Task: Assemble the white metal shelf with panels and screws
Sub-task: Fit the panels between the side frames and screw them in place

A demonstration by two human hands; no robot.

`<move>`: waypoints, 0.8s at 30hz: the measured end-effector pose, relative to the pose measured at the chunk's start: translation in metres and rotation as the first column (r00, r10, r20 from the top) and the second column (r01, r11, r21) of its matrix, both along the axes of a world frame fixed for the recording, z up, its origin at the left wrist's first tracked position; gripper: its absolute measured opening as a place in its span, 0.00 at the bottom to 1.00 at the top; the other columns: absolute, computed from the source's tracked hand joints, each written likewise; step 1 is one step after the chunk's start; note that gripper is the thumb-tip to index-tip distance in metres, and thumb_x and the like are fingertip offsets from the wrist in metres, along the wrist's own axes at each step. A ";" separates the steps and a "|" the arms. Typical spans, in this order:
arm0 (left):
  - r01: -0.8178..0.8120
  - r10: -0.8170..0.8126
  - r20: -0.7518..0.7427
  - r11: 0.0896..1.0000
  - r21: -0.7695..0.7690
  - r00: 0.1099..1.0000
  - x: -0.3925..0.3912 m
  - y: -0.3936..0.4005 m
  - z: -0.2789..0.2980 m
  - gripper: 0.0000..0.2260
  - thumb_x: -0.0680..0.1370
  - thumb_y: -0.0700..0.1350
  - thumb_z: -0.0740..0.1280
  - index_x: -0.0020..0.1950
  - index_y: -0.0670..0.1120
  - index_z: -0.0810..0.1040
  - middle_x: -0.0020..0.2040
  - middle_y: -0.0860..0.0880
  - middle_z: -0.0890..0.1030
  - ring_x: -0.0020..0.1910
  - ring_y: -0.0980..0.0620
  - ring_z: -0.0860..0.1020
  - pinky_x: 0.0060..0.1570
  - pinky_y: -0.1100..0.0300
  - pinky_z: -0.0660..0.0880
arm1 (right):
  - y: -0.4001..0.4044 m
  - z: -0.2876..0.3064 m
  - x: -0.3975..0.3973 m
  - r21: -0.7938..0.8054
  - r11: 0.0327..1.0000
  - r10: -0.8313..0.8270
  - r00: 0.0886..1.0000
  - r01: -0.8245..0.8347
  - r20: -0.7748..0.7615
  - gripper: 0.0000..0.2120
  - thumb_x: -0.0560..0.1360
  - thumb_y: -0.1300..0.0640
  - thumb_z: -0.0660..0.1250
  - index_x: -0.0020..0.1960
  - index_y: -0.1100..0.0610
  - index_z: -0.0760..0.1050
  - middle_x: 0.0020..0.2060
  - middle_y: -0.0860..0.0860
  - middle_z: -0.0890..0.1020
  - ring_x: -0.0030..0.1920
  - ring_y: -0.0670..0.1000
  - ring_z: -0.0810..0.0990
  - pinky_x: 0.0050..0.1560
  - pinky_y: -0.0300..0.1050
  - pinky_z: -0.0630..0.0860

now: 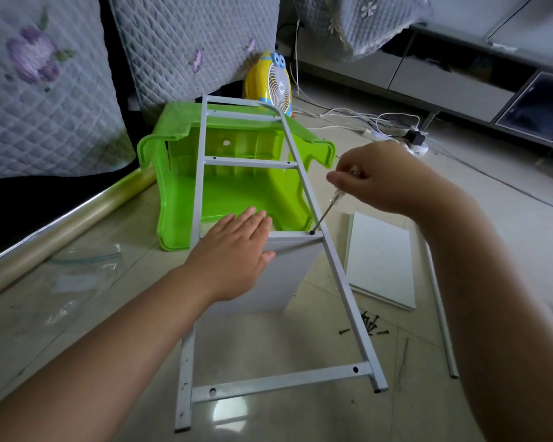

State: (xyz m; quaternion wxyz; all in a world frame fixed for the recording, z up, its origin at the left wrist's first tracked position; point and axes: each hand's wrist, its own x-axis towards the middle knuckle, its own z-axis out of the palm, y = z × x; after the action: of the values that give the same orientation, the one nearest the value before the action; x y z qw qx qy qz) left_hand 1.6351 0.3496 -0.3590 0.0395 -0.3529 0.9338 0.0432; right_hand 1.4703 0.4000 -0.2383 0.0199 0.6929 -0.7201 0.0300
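I am kneeling in a home, a living room by the look of it; the floor under me is pale glossy tile; on my far left stand sofa cushions under a quilted cover stitched with purple flowers; far right runs a low grey TV cabinet with glass-fronted compartments, a quilted cloth draped above it; a small yellow cartoon desk fan sits on the floor at the back, white cables trailing to a power strip beside it; a green plastic stool lies tipped on its side before me.
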 end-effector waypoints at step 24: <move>-0.011 0.011 -0.016 1.000 -0.004 1.000 0.004 0.005 -0.004 0.40 0.66 0.59 0.26 0.76 0.45 0.40 0.77 0.49 0.41 0.75 0.54 0.39 0.72 0.59 0.38 | 0.003 -0.001 0.009 0.047 0.998 -0.043 0.985 0.051 -0.167 0.17 0.80 0.50 0.52 0.54 0.61 0.71 0.35 0.53 0.67 0.48 0.59 0.72 0.44 0.46 0.66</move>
State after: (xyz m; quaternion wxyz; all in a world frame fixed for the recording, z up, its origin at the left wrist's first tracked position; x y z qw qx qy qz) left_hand 1.6388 0.3548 -0.3634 0.0311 -0.3579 0.9322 0.0441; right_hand 1.4793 0.4029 -0.2390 0.0629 0.6760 -0.7327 -0.0467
